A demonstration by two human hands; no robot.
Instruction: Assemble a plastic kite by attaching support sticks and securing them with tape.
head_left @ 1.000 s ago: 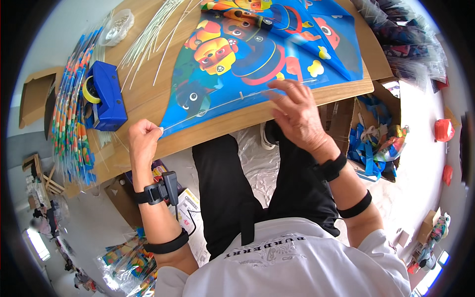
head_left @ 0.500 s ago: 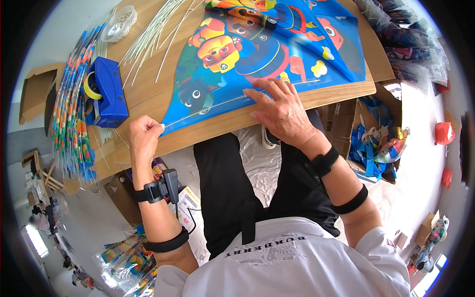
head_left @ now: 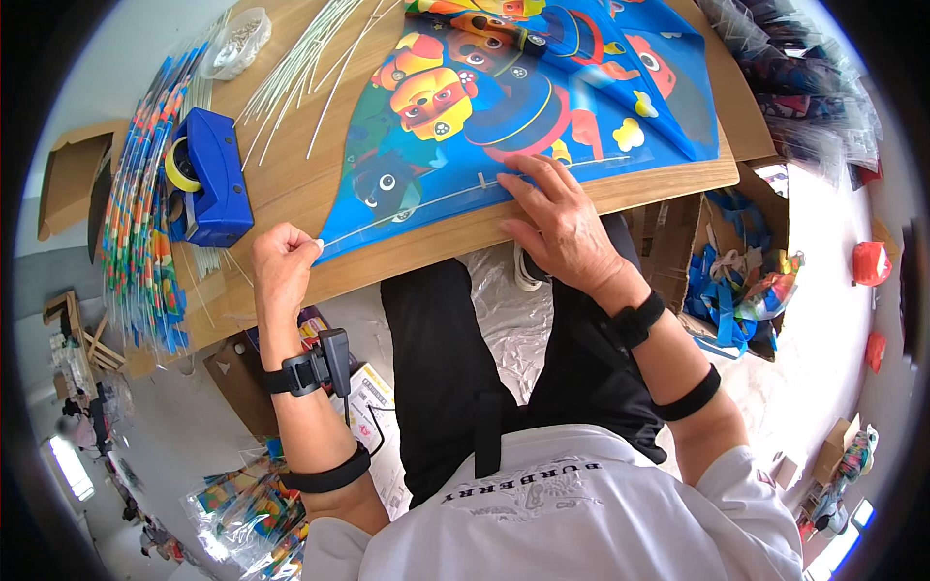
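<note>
A blue kite sail [head_left: 426, 179] printed with cartoon dogs lies spread over the wooden table, its right part folded over itself. Along the sail's near edge runs a thin white rod [head_left: 417, 206], with a small light piece [head_left: 481, 179] across it. My left hand [head_left: 283, 257] is closed in a pinch on the sail's left corner, where the rod ends. Whether the rod's tip is between those fingers is hidden. My right hand [head_left: 565, 223] lies on the near edge with fingers apart, touching the sail beside the rod.
Loose pale rods [head_left: 295, 68] lie at the back left, near a plastic tub [head_left: 235, 44]. A blue tape dispenser [head_left: 221, 179] stands by a bundle of rolled printed sheets [head_left: 145, 213]. Below the table's right side is a cardboard box [head_left: 712, 228] of blue scraps.
My right hand has slid slightly right along the sail's edge, uncovering the small light piece on the rod. The left hand keeps its pinch at the corner.
</note>
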